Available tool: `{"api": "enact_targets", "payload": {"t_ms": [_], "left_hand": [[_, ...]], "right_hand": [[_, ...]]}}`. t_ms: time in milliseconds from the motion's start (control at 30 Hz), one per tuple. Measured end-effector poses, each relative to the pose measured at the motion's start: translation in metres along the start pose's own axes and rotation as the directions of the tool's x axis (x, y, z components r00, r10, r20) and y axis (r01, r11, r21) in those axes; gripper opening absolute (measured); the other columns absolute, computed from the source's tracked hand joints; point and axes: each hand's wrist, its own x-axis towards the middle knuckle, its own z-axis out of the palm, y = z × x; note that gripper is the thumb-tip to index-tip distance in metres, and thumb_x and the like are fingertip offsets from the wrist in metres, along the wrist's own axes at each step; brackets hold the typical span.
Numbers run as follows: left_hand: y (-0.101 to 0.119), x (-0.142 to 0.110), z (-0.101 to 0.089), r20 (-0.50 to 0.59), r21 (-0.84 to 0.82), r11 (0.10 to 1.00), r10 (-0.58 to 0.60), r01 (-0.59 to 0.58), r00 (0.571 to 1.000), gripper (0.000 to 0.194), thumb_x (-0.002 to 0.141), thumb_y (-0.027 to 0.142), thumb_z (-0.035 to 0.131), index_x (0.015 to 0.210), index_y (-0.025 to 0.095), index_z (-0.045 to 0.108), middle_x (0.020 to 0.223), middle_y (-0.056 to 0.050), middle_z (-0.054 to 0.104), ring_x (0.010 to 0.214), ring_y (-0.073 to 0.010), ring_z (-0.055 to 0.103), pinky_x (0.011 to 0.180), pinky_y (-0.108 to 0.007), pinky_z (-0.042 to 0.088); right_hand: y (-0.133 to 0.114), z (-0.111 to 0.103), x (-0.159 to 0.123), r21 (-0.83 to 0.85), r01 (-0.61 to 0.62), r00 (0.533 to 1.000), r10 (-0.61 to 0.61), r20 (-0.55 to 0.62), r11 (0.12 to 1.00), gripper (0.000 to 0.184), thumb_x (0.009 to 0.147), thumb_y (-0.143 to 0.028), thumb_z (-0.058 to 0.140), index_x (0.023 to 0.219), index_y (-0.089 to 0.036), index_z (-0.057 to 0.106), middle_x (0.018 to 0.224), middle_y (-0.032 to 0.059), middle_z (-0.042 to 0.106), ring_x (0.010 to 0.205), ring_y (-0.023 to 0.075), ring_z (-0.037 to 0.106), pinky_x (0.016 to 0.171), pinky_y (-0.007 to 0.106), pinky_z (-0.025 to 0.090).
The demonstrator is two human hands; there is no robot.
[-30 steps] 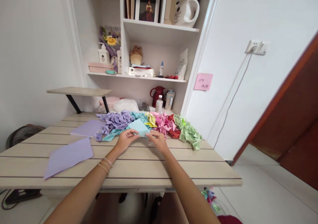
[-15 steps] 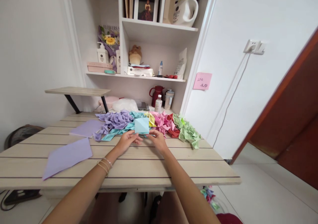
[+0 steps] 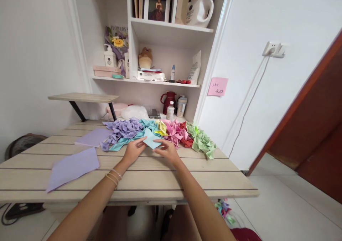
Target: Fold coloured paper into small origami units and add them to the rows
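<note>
Left fingers (image 3: pixel 140 140): thumb and index together, clamped on the left corner of the blue paper (image 3: pixel 150 138).
Right fingers (image 3: pixel 162 141): at the paper's right side, index across its face, thumb near the lower corner – whether they pinch it, I cannot tell.
Blue paper: between both hands, turned corner-down like a diamond, in front of the folded pieces.
Left hand (image 3: pixel 133 152): back upward, fingers pointing inward to the paper.
Right hand (image 3: pixel 171 152): angled inward to face the left, knuckles bent.
Forearms: reaching forward from the lower edge of view and slanting toward each other; thin bracelets (image 3: pixel 113 177) circle the left wrist.
Folded pieces: heaped just beyond the hands – purple (image 3: pixel 125 129), turquoise, yellow (image 3: pixel 161 128), pink (image 3: pixel 174 131), red and green (image 3: pixel 203 143), running left to right.
Purple sheets (image 3: pixel 73 169): two, flat, left of the left hand.
Desk (image 3: pixel 144 178): slatted, beneath both hands and all this paper.
Behind: a red jug (image 3: pixel 169 102) and a bottle (image 3: pixel 170 111) below the shelf (image 3: pixel 165 84).
</note>
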Motion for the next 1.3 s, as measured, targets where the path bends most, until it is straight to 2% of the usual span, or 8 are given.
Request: {"api": "enact_targets", "payload": {"t_ms": [133, 333, 467, 567, 633, 867, 1133, 1300], "left_hand": [[0.004, -0.003, 0.002, -0.012, 0.004, 1.0, -0.012, 0.012, 1.0, 0.051, 0.054, 0.036, 0.076, 0.097, 0.011, 0.067, 0.097, -0.013, 0.069, 0.088, -0.0265, 0.065, 0.083, -0.04, 0.049], [0.004, 0.0, 0.001, -0.016, 0.082, 0.997, 0.015, -0.013, 1.0, 0.026, 0.054, 0.032, 0.076, 0.071, 0.014, 0.07, 0.081, -0.008, 0.071, 0.079, -0.0229, 0.065, 0.078, -0.034, 0.049], [0.002, -0.001, 0.003, 0.04, 0.064, 0.998, -0.009, 0.006, 0.999, 0.024, 0.06, 0.032, 0.072, 0.074, 0.014, 0.065, 0.069, -0.005, 0.069, 0.068, -0.0196, 0.065, 0.069, -0.031, 0.05], [0.0, -0.002, 0.003, 0.107, -0.01, 1.0, -0.011, 0.012, 0.994, 0.031, 0.064, 0.029, 0.07, 0.089, 0.017, 0.056, 0.064, 0.001, 0.065, 0.063, -0.0155, 0.063, 0.063, -0.027, 0.049], [-0.001, -0.001, 0.003, 0.115, -0.047, 0.999, -0.005, 0.01, 0.993, 0.039, 0.065, 0.028, 0.069, 0.098, 0.019, 0.05, 0.065, 0.002, 0.063, 0.063, -0.0132, 0.062, 0.062, -0.024, 0.047], [-0.005, 0.004, 0.0, 0.067, -0.032, 0.989, -0.142, 0.145, 0.988, 0.037, 0.063, 0.032, 0.07, 0.092, 0.012, 0.059, 0.067, -0.002, 0.064, 0.059, -0.0136, 0.058, 0.055, -0.023, 0.042], [-0.004, 0.0, 0.002, 0.171, -0.054, 0.968, -0.231, 0.243, 0.958, 0.035, 0.064, 0.033, 0.07, 0.091, 0.013, 0.061, 0.068, -0.003, 0.065, 0.055, -0.0124, 0.06, 0.045, -0.019, 0.037], [-0.004, 0.002, 0.001, 0.173, -0.079, 0.964, -0.239, 0.256, 0.955, 0.028, 0.062, 0.032, 0.072, 0.08, 0.013, 0.063, 0.058, 0.0, 0.062, 0.05, -0.01, 0.055, 0.048, -0.02, 0.039]], "right_hand": [[0.0, -0.002, 0.001, -0.05, 0.02, 0.995, -0.025, -0.098, 0.999, 0.016, 0.066, -0.031, 0.067, 0.078, -0.02, 0.07, 0.085, 0.0051, 0.067, 0.076, 0.0188, 0.059, 0.066, 0.029, 0.047], [0.002, -0.004, 0.003, -0.034, 0.005, 0.984, -0.011, -0.178, 0.999, 0.019, 0.064, -0.033, 0.068, 0.076, -0.019, 0.068, 0.084, 0.0052, 0.066, 0.077, 0.0192, 0.059, 0.068, 0.03, 0.047], [0.007, -0.003, 0.003, -0.022, -0.021, 0.977, 0.016, -0.214, 1.0, 0.022, 0.064, -0.036, 0.069, 0.076, -0.018, 0.067, 0.081, 0.0057, 0.065, 0.074, 0.0187, 0.058, 0.066, 0.031, 0.047], [0.009, -0.003, 0.003, 0.101, -0.078, 0.976, 0.096, -0.195, 0.992, 0.047, 0.064, -0.037, 0.069, 0.105, -0.018, 0.059, 0.08, 0.0045, 0.064, 0.064, 0.0153, 0.056, 0.056, 0.027, 0.046], [0.009, -0.002, 0.003, 0.182, -0.121, 0.974, 0.152, -0.166, 0.976, 0.054, 0.062, -0.036, 0.07, 0.111, -0.018, 0.056, 0.074, 0.0022, 0.063, 0.06, 0.0132, 0.054, 0.055, 0.026, 0.044], [-0.001, 0.0, 0.0, 0.16, -0.151, 0.972, 0.176, -0.157, 0.976, 0.022, 0.056, -0.033, 0.074, 0.067, -0.014, 0.068, 0.062, 0.0016, 0.061, 0.057, 0.0121, 0.051, 0.053, 0.024, 0.039], [-0.003, -0.003, 0.001, 0.201, -0.136, 0.958, 0.181, -0.223, 0.97, 0.023, 0.053, -0.032, 0.076, 0.065, -0.015, 0.066, 0.062, 0.001, 0.06, 0.059, 0.0127, 0.051, 0.055, 0.024, 0.039], [-0.002, -0.002, 0.002, 0.312, -0.179, 0.964, 0.231, -0.135, 0.933, 0.027, 0.061, -0.04, 0.07, 0.076, -0.018, 0.065, 0.066, 0.0, 0.06, 0.062, 0.0128, 0.054, 0.057, 0.025, 0.044]]}}
